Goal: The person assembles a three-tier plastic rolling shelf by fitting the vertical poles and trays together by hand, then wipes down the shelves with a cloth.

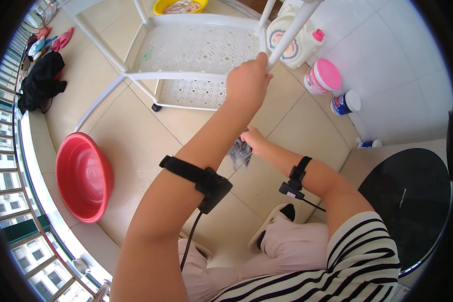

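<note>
My left hand (247,83) is closed on the near right corner of a white rolling cart (181,75), where an upright post meets the shelf rim. The cart has perforated shelves, and a black caster shows at its lower left. Below and behind my left forearm, my right hand (254,141) pinches a crumpled grey cloth (240,152) that hangs over the tiled floor. Part of the cloth is hidden by my left arm. Small wet-looking spots dot the upper shelf.
A red basin (84,177) stands at left by the railing. Along the right wall are a large detergent jug (292,43), a pink-lidded tub (323,77) and a white-lidded jar (346,103). A round black lid (407,201) is at right. A yellow basin (158,7) sits beyond the cart.
</note>
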Action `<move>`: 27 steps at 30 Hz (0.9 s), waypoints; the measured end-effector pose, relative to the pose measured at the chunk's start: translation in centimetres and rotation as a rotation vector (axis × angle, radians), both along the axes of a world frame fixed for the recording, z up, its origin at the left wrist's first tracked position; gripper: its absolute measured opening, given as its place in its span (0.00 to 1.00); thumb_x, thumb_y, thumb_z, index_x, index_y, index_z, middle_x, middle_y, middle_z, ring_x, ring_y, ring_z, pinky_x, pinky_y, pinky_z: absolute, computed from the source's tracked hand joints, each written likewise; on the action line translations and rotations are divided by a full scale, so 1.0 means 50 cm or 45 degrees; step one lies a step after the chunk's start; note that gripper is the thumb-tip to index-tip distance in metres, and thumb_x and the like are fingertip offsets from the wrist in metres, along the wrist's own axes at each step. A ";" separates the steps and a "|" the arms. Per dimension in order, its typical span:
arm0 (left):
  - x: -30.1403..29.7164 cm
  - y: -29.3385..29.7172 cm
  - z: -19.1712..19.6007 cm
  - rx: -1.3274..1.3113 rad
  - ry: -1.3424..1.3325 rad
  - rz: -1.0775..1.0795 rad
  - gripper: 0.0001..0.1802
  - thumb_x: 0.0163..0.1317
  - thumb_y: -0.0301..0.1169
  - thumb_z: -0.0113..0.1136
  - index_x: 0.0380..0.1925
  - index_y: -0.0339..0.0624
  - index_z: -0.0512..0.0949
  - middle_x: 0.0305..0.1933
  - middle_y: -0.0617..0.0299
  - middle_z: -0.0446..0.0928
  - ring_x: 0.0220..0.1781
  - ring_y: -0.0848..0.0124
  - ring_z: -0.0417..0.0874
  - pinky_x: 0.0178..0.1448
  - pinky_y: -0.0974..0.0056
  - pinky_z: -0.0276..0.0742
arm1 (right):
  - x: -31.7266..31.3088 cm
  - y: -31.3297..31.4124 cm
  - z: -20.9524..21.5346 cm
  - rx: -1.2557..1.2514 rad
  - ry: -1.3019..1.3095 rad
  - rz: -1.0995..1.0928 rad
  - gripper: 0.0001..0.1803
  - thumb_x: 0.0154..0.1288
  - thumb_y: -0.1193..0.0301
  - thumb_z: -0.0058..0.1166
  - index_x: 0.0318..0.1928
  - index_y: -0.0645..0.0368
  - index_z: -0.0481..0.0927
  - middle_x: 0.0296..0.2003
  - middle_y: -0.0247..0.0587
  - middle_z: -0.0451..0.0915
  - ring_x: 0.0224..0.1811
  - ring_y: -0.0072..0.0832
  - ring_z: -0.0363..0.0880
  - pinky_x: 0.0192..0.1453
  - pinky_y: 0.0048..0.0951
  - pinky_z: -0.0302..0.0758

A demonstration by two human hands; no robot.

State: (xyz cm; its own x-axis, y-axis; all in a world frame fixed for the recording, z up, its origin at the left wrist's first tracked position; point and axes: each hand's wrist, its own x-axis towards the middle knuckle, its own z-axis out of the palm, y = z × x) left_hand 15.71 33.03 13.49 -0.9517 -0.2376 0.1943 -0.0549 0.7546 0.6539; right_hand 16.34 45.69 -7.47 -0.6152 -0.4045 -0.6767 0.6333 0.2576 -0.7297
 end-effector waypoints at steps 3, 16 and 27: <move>-0.018 -0.052 -0.043 0.206 0.599 -0.123 0.22 0.49 0.30 0.62 0.44 0.36 0.68 0.37 0.44 0.75 0.38 0.55 0.79 0.41 0.57 0.75 | -0.008 -0.032 0.003 0.034 -0.005 -0.215 0.21 0.49 0.80 0.46 0.48 0.62 0.64 0.40 0.45 0.70 0.39 0.37 0.74 0.36 0.41 0.75; 0.211 -0.414 -0.003 0.345 0.558 0.505 0.40 0.58 0.32 0.59 0.62 0.39 0.45 0.62 0.47 0.52 0.64 0.59 0.60 0.59 0.60 0.67 | -0.120 -0.174 -0.109 0.158 0.246 -0.818 0.27 0.52 0.79 0.48 0.53 0.58 0.57 0.46 0.48 0.66 0.43 0.36 0.71 0.38 0.40 0.75; 0.184 -0.206 -0.015 0.165 0.071 0.410 0.13 0.61 0.37 0.52 0.36 0.39 0.69 0.30 0.51 0.77 0.32 0.56 0.79 0.35 0.57 0.73 | -0.076 -0.252 -0.087 -0.244 0.006 -0.475 0.25 0.52 0.77 0.52 0.51 0.58 0.59 0.48 0.45 0.66 0.44 0.32 0.71 0.37 0.38 0.75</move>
State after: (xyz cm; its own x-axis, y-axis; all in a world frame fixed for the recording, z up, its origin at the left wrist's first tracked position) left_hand 24.91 22.71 12.74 -0.8126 -0.5501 0.1925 -0.2380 0.6146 0.7521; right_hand 12.56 33.08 -11.81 -0.7462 -0.2717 -0.6077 0.6542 -0.1299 -0.7451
